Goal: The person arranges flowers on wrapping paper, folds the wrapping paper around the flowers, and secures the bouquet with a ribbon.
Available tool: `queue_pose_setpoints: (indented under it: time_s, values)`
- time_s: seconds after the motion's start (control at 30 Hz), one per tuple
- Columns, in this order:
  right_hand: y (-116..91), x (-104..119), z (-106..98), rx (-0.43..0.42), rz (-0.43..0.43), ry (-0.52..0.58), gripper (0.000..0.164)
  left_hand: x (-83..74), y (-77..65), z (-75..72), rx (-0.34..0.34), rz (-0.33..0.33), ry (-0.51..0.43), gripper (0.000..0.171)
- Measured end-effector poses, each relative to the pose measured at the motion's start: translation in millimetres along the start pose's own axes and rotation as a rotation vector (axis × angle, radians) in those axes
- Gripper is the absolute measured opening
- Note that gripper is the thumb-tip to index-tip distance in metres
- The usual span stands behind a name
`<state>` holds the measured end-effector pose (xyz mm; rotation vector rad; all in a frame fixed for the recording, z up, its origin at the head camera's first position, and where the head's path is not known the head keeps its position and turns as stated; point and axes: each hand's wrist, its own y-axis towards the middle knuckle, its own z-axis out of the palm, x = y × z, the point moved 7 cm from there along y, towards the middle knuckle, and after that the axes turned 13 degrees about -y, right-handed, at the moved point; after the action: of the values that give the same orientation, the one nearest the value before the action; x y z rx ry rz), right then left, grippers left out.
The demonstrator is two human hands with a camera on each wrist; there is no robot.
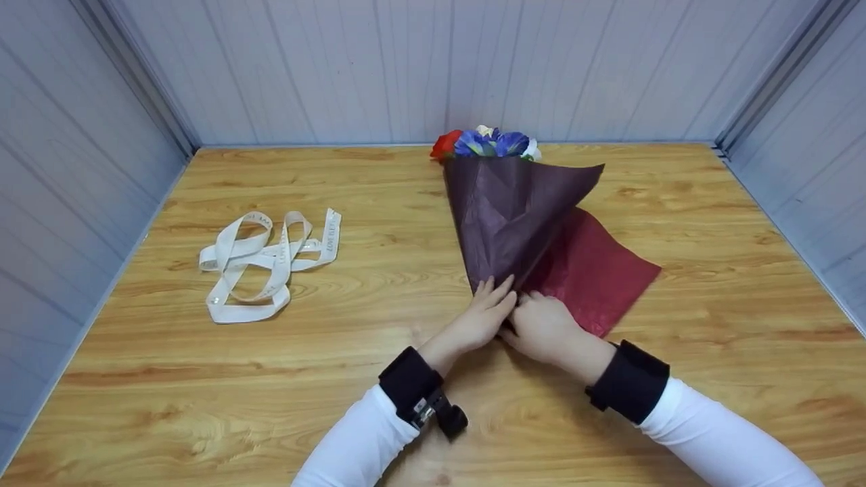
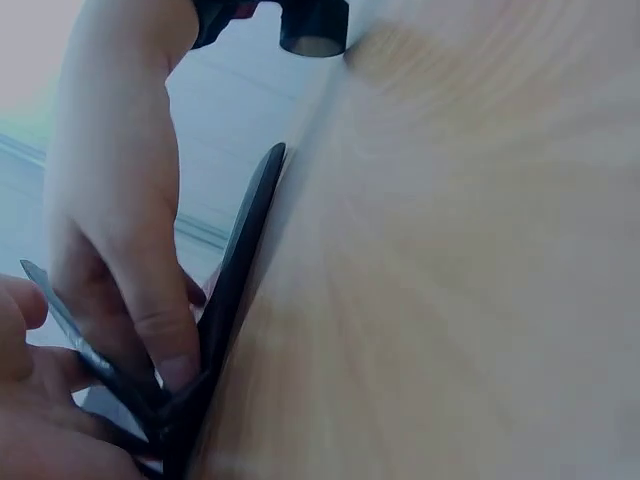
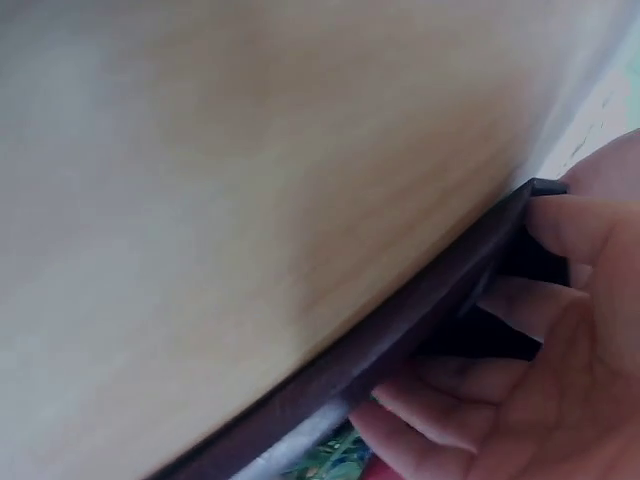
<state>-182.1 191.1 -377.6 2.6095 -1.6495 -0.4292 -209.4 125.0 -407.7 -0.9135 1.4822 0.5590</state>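
Note:
A bouquet of blue flowers (image 1: 511, 143), a red flower (image 1: 446, 144) and pale ones lies wrapped, its blooms toward the back wall. Dark purple wrapping paper (image 1: 490, 203) folds over the front into a cone. A flap of red paper (image 1: 602, 270) spreads out at the right. My left hand (image 1: 482, 318) rests on the narrow lower end of the cone, fingers extended. Beside it, my right hand (image 1: 547, 328) grips the folded paper with curled fingers. In the right wrist view, fingertips (image 3: 500, 300) meet the dark paper's folded edge. The flower stems are hidden.
White printed ribbon (image 1: 283, 260) lies in loose loops on the wooden table (image 1: 379, 379), left of the bouquet. Pale panel walls (image 1: 325, 74) enclose the table at the back and both sides. Each wrist wears a black band (image 1: 632, 382).

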Motion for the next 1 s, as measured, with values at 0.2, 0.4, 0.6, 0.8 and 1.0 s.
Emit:
queue_pose_setpoints:
  time_s: [0.2,0.4,0.6,0.8,1.0]
  values:
    - [-2,11,-20,-0.228,-0.032,-0.216,0.032,2.1,0.4,-5.9,-0.006,0.006,-0.003,0.05]
    - [-2,17,-28,-0.325,-0.065,-0.267,0.048,1.8,-0.1,-15.4,-0.058,0.039,-0.064,0.047]
    - [-1,11,-10,-0.104,-0.016,-0.204,0.064,2.3,-2.9,-17.7,0.042,0.089,0.038,0.043]
    - [-6,5,18,0.282,0.017,0.02,0.064,3.3,-15.0,-4.8,0.32,0.106,0.373,0.048]
    - [-4,1,21,0.387,-0.036,0.071,0.062,13.1,-31.2,9.2,0.445,-0.028,0.777,0.075]
